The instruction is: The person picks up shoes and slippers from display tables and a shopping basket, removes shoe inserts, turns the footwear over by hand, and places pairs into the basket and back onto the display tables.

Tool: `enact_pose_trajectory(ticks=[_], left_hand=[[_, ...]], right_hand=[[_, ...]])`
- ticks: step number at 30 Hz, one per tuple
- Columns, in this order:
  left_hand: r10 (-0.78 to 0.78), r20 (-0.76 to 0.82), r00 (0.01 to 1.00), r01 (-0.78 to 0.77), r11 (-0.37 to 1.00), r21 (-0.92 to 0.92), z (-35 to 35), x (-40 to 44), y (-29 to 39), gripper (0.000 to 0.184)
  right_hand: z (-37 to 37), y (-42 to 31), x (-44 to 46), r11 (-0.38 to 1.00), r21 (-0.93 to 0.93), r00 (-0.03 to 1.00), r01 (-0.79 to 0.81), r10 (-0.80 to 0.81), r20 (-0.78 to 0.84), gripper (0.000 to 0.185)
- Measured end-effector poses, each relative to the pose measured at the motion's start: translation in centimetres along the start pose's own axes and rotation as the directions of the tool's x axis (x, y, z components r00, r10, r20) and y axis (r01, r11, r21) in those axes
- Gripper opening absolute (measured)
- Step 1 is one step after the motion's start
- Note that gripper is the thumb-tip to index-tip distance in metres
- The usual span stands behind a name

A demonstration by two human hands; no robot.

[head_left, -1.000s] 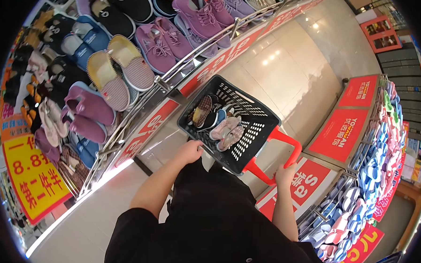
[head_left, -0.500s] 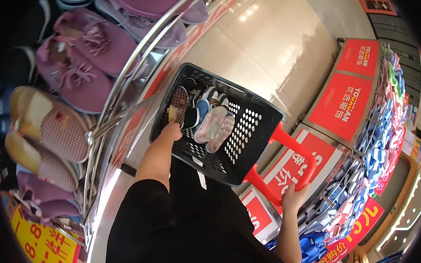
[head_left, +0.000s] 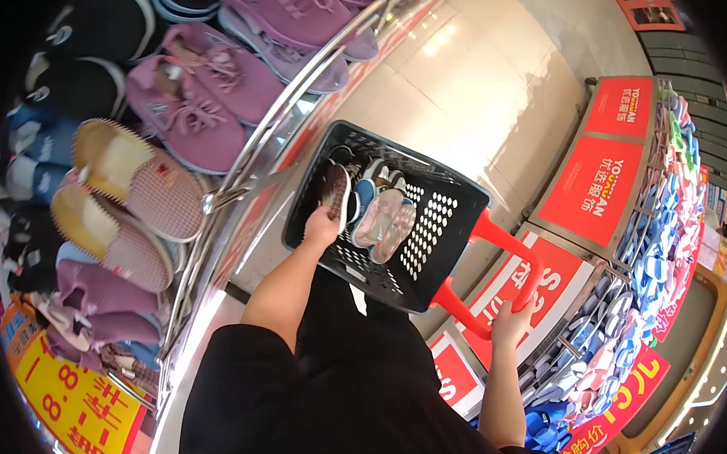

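Note:
My left hand (head_left: 321, 226) is inside the black shopping basket (head_left: 451, 183), its fingers closed on a brown checked shoe (head_left: 334, 188). The shoe is tipped on its side, its pale sole edge facing right. Beside it lie a blue-and-white shoe (head_left: 364, 196) and light footwear that looks wrapped in clear plastic (head_left: 385, 226). Other dark footwear is partly hidden at the basket's far end. My right hand (head_left: 512, 324) grips the red basket handle (head_left: 536, 272) on the right, with fingers wrapped round it.
On the left, a chrome-railed rack (head_left: 255, 163) carries purple sneakers (head_left: 188, 121) and checked slip-on shoes (head_left: 147, 184). A yellow price sign (head_left: 71, 402) hangs below. Red sign panels (head_left: 593, 188) and a stand of blue and pink slippers (head_left: 652, 231) border the right. Tiled floor (head_left: 463, 85) lies ahead.
The checked shoe has turned in my left hand, from showing its insole to showing its sole edge. My left hand sits further right in view. The left rack has also shifted right.

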State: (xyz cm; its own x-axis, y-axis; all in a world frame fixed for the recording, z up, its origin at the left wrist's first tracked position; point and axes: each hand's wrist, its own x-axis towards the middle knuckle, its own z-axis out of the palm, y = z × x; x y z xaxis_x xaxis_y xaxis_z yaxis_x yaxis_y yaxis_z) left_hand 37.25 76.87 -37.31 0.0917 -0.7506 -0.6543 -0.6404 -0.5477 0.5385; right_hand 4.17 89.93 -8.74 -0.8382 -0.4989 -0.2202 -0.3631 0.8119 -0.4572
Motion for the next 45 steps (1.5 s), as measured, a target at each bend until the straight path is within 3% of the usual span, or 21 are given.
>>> enact_pose_trajectory(ticks=[4, 8, 12, 13, 14, 15, 18, 19, 21, 26, 28, 30, 32, 33, 35, 38, 39, 40, 42, 43, 45], left_hand=[[0.165, 0.155, 0.974, -0.152, 0.984, -0.095, -5.6, -7.0, 5.5, 0.03], [0.56, 0.164, 0.812, -0.559, 0.827, -0.058, -10.8, -18.7, 9.2, 0.019], [0.847, 0.177, 0.501, -0.865, 0.489, 0.108, -17.4, -29.1, 12.0, 0.014], [0.834, 0.145, 0.532, -0.846, 0.517, 0.134, -19.2, -31.8, 12.6, 0.014], [0.86, 0.171, 0.482, -0.87, 0.444, 0.215, -21.1, -34.2, 13.2, 0.018], [0.881, 0.203, 0.428, -0.883, 0.359, 0.303, -22.7, -36.1, 13.6, 0.022], [0.954, -0.043, 0.298, -0.821, 0.279, 0.498, -25.3, -40.5, 12.8, 0.015], [0.961, -0.075, 0.268, -0.788, 0.263, 0.556, -26.0, -41.9, 12.3, 0.014], [0.951, -0.102, 0.291, -0.733, 0.29, 0.615, -26.2, -44.2, 10.9, 0.014], [0.943, -0.169, 0.287, -0.564, 0.309, 0.766, -27.2, -48.1, 7.8, 0.014], [0.942, -0.194, 0.274, -0.538, 0.317, 0.781, -27.9, -49.3, 7.1, 0.016], [0.955, -0.223, 0.195, -0.519, 0.294, 0.802, -28.9, -50.6, 7.0, 0.016], [0.945, -0.274, 0.179, -0.495, 0.327, 0.805, -30.0, -51.4, 6.1, 0.018], [0.936, -0.313, 0.161, -0.479, 0.352, 0.804, -30.8, -51.6, 5.4, 0.019], [0.893, -0.433, 0.121, -0.503, 0.431, 0.749, -32.8, -51.9, 2.9, 0.019], [0.551, -0.834, 0.043, -0.514, 0.728, 0.454, -33.3, -49.9, -4.9, 0.036], [0.185, -0.982, 0.031, -0.708, 0.698, 0.109, -32.6, -48.1, -5.8, 0.048], [-0.199, -0.972, 0.122, -0.848, 0.488, -0.206, -31.6, -46.2, -6.6, 0.06], [-0.276, -0.717, 0.64, -0.744, 0.011, -0.668, -28.9, -43.9, -12.8, 0.074], [-0.275, -0.667, 0.692, -0.683, 0.049, -0.729, -28.4, -44.0, -13.1, 0.073], [-0.336, -0.51, 0.792, -0.591, -0.212, -0.778, -28.9, -43.6, -13.9, 0.073]], right_hand=[[-0.3, 2.3, 0.8, 0.987, -0.101, 0.991, 0.124, -0.118, 0.063, 0.052], [-0.1, -0.2, -1.3, 0.68, -0.671, 0.9, 0.296, -0.434, -0.043, 0.081], [2.6, -3.4, -3.1, 0.656, -0.224, 0.657, 0.721, -0.75, -0.081, 0.082], [3.2, -5.7, -4.2, 0.838, 0.483, 0.892, 0.254, -0.396, 0.217, 0.082], [3.3, -7.5, -5.1, 0.523, 0.674, 0.706, -0.522, -0.179, 0.685, 0.083], [3.0, -9.5, -5.7, 0.398, 0.421, 0.349, -0.815, -0.243, 0.905, 0.087], [4.4, -12.7, -7.9, 0.55, 0.101, -0.272, -0.829, -0.555, 0.786, 0.098], [3.7, -13.7, -9.4, 0.367, -0.118, -0.295, -0.923, -0.475, 0.829, 0.1], [5.1, -14.1, -10.7, 0.666, -0.115, -0.513, -0.737, -0.442, 0.736, 0.098], [9.5, -17.6, -18.0, 0.843, -0.123, -0.501, -0.524, -0.187, 0.845, 0.106], [9.4, -19.3, -22.0, 0.927, -0.129, -0.603, -0.352, -0.119, 0.789, 0.106], [10.2, -20.5, -25.8, 0.975, -0.049, -0.728, -0.217, -0.128, 0.674, 0.088], [12.4, -21.0, -28.1, 0.999, -0.017, -0.648, -0.047, -0.017, 0.761, 0.071], [13.2, -21.5, -29.0, 0.996, -0.062, -0.655, -0.065, 0.004, 0.756, 0.048], [13.9, -22.4, -30.2, 0.996, 0.016, -0.668, -0.092, -0.074, 0.74, 0.041], [11.0, -24.3, -31.5, 0.961, 0.176, -0.586, -0.213, -0.27, 0.764, 0.047], [10.3, -24.4, -32.0, 0.95, 0.2, -0.587, -0.241, -0.307, 0.749, 0.05], [9.6, -24.2, -32.4, 0.937, 0.221, -0.583, -0.27, -0.342, 0.737, 0.053], [9.0, -23.6, -33.8, 0.92, 0.327, -0.446, -0.214, -0.39, 0.806, 0.057], [8.7, -23.6, -34.6, 0.908, 0.375, -0.412, -0.19, -0.42, 0.809, 0.057], [8.7, -23.9, -36.5, 0.894, 0.4, -0.368, -0.2, -0.447, 0.815, 0.058]])
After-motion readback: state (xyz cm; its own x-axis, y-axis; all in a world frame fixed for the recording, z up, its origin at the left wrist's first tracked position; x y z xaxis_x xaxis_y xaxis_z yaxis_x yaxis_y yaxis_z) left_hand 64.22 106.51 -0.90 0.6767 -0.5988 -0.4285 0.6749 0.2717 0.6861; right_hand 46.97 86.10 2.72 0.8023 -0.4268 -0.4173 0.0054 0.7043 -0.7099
